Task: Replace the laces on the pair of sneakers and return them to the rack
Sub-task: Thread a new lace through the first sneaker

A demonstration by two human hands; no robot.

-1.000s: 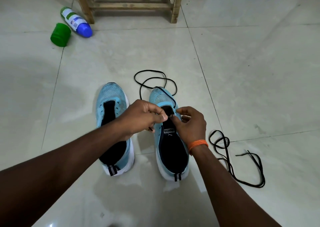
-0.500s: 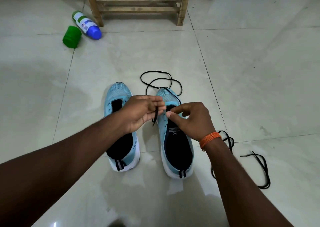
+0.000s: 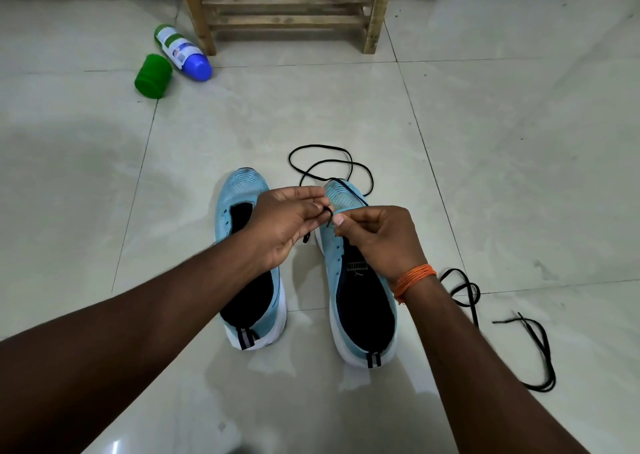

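Two light blue sneakers sat side by side on the tile floor, the left sneaker [image 3: 242, 211] and the right sneaker [image 3: 349, 263]. The left hand [image 3: 287, 225] and right hand [image 3: 377, 235] both pinched one black lace [image 3: 327, 163] over the right sneaker. Another black lace [image 3: 533, 343] lay on the right. The wooden rack [image 3: 291, 10] stood far away.

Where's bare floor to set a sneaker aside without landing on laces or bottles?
Free: the wide tile left of the left sneaker, below the green cap; also far right, beyond the loose lace. Crowded: ahead of the right sneaker, where the lace being threaded loops, and by the rack.
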